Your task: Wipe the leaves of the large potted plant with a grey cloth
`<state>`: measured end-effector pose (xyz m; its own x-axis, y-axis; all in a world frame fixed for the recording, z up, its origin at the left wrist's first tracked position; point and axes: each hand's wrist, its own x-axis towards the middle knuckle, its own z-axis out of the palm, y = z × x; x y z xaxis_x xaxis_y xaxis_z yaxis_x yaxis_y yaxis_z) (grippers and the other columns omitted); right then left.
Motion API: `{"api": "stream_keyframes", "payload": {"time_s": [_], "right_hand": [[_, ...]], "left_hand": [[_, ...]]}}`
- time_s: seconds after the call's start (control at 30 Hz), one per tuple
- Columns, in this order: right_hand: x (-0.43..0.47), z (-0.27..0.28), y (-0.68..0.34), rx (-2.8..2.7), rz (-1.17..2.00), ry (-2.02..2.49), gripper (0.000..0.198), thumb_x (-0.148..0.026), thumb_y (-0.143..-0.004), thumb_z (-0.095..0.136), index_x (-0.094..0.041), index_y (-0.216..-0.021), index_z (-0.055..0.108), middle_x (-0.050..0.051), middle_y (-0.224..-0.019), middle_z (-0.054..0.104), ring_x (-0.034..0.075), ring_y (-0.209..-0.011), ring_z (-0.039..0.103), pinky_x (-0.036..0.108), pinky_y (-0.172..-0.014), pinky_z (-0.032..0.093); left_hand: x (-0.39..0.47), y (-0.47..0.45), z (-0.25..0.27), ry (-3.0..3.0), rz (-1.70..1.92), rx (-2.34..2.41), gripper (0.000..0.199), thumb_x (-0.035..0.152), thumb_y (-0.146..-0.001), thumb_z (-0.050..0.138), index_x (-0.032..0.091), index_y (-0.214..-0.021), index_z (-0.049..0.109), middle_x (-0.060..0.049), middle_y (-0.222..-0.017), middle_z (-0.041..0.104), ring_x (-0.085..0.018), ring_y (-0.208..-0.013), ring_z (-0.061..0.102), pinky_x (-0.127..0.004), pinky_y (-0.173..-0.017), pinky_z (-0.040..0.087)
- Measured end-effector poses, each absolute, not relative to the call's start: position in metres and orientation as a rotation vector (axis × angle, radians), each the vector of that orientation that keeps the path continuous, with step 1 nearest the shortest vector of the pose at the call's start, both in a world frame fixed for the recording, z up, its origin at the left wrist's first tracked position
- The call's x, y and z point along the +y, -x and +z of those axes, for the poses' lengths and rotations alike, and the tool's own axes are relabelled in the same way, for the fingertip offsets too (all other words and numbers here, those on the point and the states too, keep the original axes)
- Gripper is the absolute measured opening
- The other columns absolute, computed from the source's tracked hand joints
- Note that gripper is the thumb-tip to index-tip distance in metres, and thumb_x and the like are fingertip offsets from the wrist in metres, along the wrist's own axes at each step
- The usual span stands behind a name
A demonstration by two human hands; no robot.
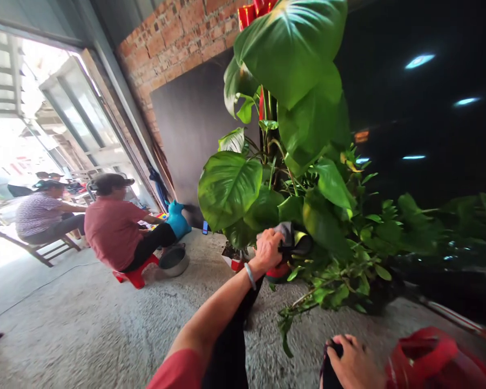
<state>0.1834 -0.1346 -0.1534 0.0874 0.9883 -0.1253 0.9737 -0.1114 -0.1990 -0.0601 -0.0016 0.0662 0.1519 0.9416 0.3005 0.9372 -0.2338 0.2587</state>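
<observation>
My left hand [269, 249], with a pale bangle at the wrist, reaches forward to the foot of a large leafy potted plant [230, 181]. Its fingers are closed on a bunched grey and black cloth [297, 240] with a yellow-green patch. Broad leaves hang just above and beside this hand. At the lower right is my right hand [350, 361], fingers curled over a small dark thing [331, 367] that I cannot make out. A red bag [425, 354] lies just right of it.
Leafy stems [324, 289] spread low over the concrete floor [76, 324]. Behind stands a glossy dark panel [421, 129]. To the left, a person [113, 227] sits on a red stool [137, 270] beside a round basin [174, 263]; another person [40, 210] sits farther back.
</observation>
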Motion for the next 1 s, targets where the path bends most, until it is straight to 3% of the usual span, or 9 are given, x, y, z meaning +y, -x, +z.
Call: {"api": "stream_keyframes", "payload": {"time_s": [0.17,0.43,0.53,0.67,0.77,0.9,1.0], "right_hand": [[-0.137,-0.147,-0.187,-2.123,0.365,2.282,0.037,-0.031,-0.105,0.051,-0.023,-0.128,0.079,0.015,-0.129,0.074,0.035,-0.121,0.068,0.047,-0.102,0.055],[-0.129,-0.155,-0.184,-2.109,0.404,2.306,0.038,-0.032,-0.103,0.051,-0.026,-0.127,0.080,0.013,-0.140,0.071,0.033,-0.127,0.067,0.044,-0.099,0.057],[-0.129,-0.160,-0.186,-2.100,0.406,2.263,0.036,-0.034,-0.099,0.055,-0.030,-0.124,0.081,0.013,-0.136,0.072,0.036,-0.124,0.067,0.048,-0.095,0.058],[-0.131,-0.163,-0.197,-2.119,0.441,2.127,0.030,-0.033,-0.089,0.064,-0.033,-0.112,0.083,0.013,-0.128,0.076,0.038,-0.120,0.069,0.053,-0.097,0.056],[-0.131,-0.162,-0.199,-2.023,0.473,2.226,0.031,-0.036,-0.089,0.062,-0.033,-0.112,0.083,0.015,-0.127,0.076,0.039,-0.116,0.070,0.056,-0.094,0.056],[-0.128,-0.156,-0.189,-2.030,0.427,2.251,0.031,-0.034,-0.089,0.061,-0.033,-0.111,0.083,0.013,-0.132,0.075,0.037,-0.118,0.070,0.052,-0.097,0.056],[-0.128,-0.151,-0.178,-2.099,0.357,2.266,0.034,-0.031,-0.095,0.057,-0.031,-0.116,0.083,0.012,-0.134,0.074,0.036,-0.120,0.069,0.050,-0.101,0.055]], "left_hand": [[-0.031,0.066,-0.022,-2.397,0.207,1.667,0.036,0.012,-0.071,0.075,0.023,-0.106,0.075,-0.008,-0.109,0.066,-0.026,-0.106,0.065,-0.031,-0.084,0.051],[0.038,0.057,0.028,-2.431,0.582,1.973,0.048,0.010,-0.081,0.062,0.023,-0.126,0.073,-0.012,-0.128,0.065,-0.028,-0.118,0.063,-0.037,-0.096,0.053],[0.045,0.049,0.002,-2.378,0.342,1.933,0.044,0.013,-0.080,0.067,0.021,-0.122,0.075,-0.015,-0.132,0.066,-0.033,-0.127,0.060,-0.040,-0.097,0.055],[-0.003,0.068,-0.044,-2.370,0.083,1.600,0.035,0.014,-0.069,0.077,0.021,-0.104,0.078,-0.012,-0.118,0.072,-0.032,-0.118,0.064,-0.037,-0.093,0.056],[-0.028,0.095,-0.031,-2.403,0.272,1.630,0.034,0.011,-0.067,0.075,0.023,-0.099,0.078,-0.009,-0.109,0.070,-0.029,-0.110,0.062,-0.036,-0.091,0.054],[-0.002,0.113,0.018,-2.383,0.755,1.991,0.042,0.006,-0.074,0.065,0.025,-0.110,0.077,-0.009,-0.112,0.067,-0.027,-0.113,0.057,-0.037,-0.095,0.051],[0.026,0.107,0.013,-2.274,0.730,2.109,0.046,0.008,-0.076,0.066,0.023,-0.118,0.075,-0.011,-0.124,0.066,-0.028,-0.121,0.056,-0.039,-0.101,0.051]]}}
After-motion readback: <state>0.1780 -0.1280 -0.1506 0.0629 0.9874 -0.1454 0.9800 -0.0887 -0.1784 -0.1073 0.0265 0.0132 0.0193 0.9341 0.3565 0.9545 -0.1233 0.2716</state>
